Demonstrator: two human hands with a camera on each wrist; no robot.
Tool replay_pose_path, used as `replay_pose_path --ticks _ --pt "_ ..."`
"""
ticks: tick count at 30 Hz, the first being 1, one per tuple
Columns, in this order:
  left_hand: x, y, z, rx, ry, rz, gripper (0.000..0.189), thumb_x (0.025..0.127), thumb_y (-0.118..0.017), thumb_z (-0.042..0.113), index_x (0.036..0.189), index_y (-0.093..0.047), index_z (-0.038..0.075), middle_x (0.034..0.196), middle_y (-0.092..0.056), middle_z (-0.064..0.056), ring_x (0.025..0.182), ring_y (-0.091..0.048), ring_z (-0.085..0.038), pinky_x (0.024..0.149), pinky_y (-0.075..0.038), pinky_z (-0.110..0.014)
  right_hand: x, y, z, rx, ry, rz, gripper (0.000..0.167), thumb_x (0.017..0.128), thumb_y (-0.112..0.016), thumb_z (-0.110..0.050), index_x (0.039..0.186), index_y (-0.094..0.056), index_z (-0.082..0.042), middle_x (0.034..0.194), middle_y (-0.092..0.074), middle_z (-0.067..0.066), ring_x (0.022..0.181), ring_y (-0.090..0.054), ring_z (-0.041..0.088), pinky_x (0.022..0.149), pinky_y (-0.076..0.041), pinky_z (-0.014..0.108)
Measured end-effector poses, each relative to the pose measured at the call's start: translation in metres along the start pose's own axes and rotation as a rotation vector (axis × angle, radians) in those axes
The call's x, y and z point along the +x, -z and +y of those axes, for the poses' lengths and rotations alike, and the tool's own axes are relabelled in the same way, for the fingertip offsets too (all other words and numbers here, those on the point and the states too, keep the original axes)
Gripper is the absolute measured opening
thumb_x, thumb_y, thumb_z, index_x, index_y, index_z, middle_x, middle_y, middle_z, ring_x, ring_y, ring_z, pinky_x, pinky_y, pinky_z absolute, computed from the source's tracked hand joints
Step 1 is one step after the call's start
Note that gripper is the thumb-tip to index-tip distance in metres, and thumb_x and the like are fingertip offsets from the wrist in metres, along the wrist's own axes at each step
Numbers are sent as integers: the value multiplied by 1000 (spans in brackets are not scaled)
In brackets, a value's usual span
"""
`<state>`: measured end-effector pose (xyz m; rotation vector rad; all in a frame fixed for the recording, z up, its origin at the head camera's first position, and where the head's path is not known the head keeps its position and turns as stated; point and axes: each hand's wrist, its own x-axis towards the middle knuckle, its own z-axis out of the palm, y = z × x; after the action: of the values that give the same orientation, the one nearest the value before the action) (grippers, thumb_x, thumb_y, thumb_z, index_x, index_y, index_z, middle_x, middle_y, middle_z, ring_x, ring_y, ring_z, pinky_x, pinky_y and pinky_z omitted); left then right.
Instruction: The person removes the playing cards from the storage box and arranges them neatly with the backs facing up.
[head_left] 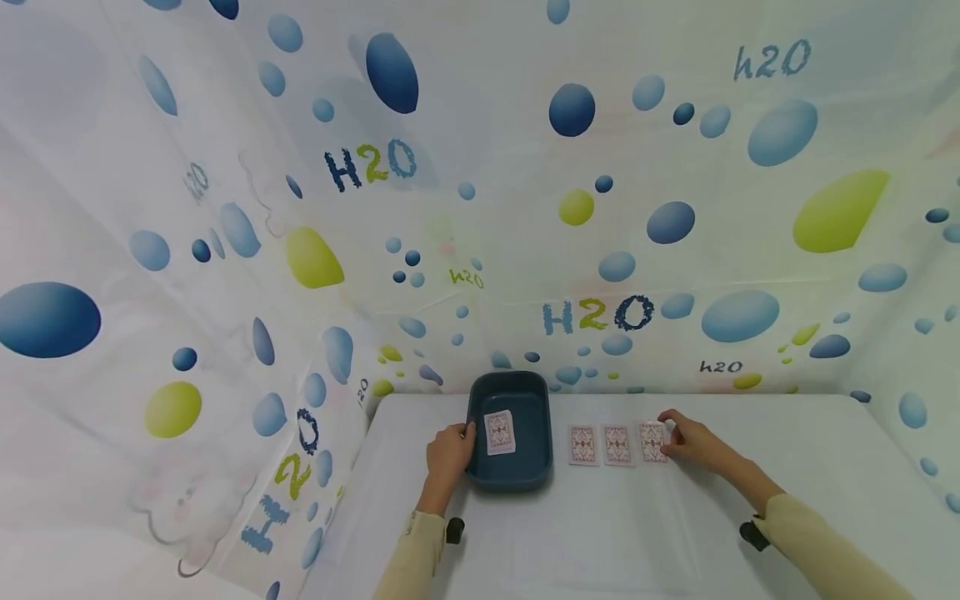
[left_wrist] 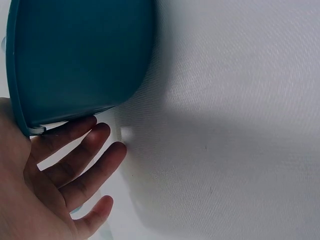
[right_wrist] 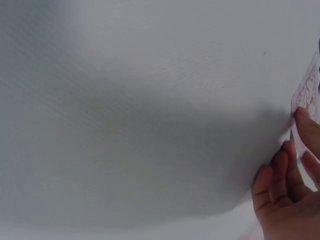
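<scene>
The left grip is holding a dark blue, round-cornered plastic tub, the right grip is pinching an oblong red-and-white paper card beside two matching cards lying on the white surface, and another card is already resting inside, seemingly leaving three.

A plastic tub stands on the table, near its back edge, with a curtain behind. One playing card lies in the tub, left of its middle. Right of the tub, a left card, middle card and right card form a side-by-side row. The left hand is at the tub's left rim, the right hand at the right card's right edge.
</scene>
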<state>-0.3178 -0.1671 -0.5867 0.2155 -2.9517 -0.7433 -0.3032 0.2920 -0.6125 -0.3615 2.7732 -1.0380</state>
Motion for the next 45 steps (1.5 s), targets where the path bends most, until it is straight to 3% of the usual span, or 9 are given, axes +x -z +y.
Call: replay_pose_path --ticks 7,14,19,22,25,28,34,40,45 --pt "1 3 1 -5 -9 10 41 102 -53 37 113 -74 3 103 -76 -15 93 -72 -34 80 -55 -50 4 7 -3 -67 7 -39 55 89 -75 -15 134 -53 8 80 -55 2 74 -47 15 64 -40 25" --pt "1 3 1 -4 -11 16 41 102 -53 37 113 -74 3 102 -76 -15 92 -72 -34 80 -54 -50 5 14 -5 -55 -33 -77 59 93 -71 -23 138 -50 8 86 -59 5 78 -50 18 68 -43 29" --pt "1 3 -1 6 -6 13 42 102 -53 38 114 -74 4 102 -76 -15 94 -72 -34 82 -54 -51 9 14 -6 -68 -29 -37 60 98 -64 -33 139 -49 8 95 -63 9 84 -55 20 72 -49 34" --pt "1 4 -1 9 -10 15 42 102 -53 38 113 -74 4 101 -76 -14 93 -72 -34 81 -54 -51 11 11 -15 -135 -1 10 64 99 -62 -39 142 -47 5 111 -65 21 98 -62 34 85 -54 47" --pt "1 5 -1 11 -16 18 41 102 -53 37 112 -74 4 100 -77 -14 91 -73 -33 79 -54 -50 14 8 -30 -223 27 46 69 98 -61 -44 147 -44 3 136 -54 32 124 -53 52 101 -43 64" --pt "1 4 -2 11 -13 16 41 102 -52 38 113 -74 4 100 -77 -14 91 -72 -33 80 -54 -51 16 2 -46 -319 72 71 74 98 -60 -47 151 -39 1 151 -39 34 140 -34 57 108 -31 70" --pt "1 1 -2 13 -19 18 40 101 -53 37 112 -75 5 99 -77 -13 88 -72 -32 78 -54 -50 22 -14 -71 -432 129 80 78 97 -58 -52 156 -33 -8 159 -29 30 146 -22 56 111 -20 74" --pt "0 2 -1 5 -14 22 39 101 -54 36 113 -75 5 99 -77 -13 89 -73 -32 78 -54 -50 37 -30 -95 -423 158 54 82 97 -55 -57 159 -26 -11 163 -24 27 150 -17 52 112 -16 75" --pt "0 2 -1 1 -7 18 39 101 -54 36 112 -75 5 98 -77 -12 87 -72 -31 78 -54 -49 53 -43 -117 -392 227 57 80 98 -56 -52 157 -28 -6 161 -27 29 149 -21 52 111 -18 75"
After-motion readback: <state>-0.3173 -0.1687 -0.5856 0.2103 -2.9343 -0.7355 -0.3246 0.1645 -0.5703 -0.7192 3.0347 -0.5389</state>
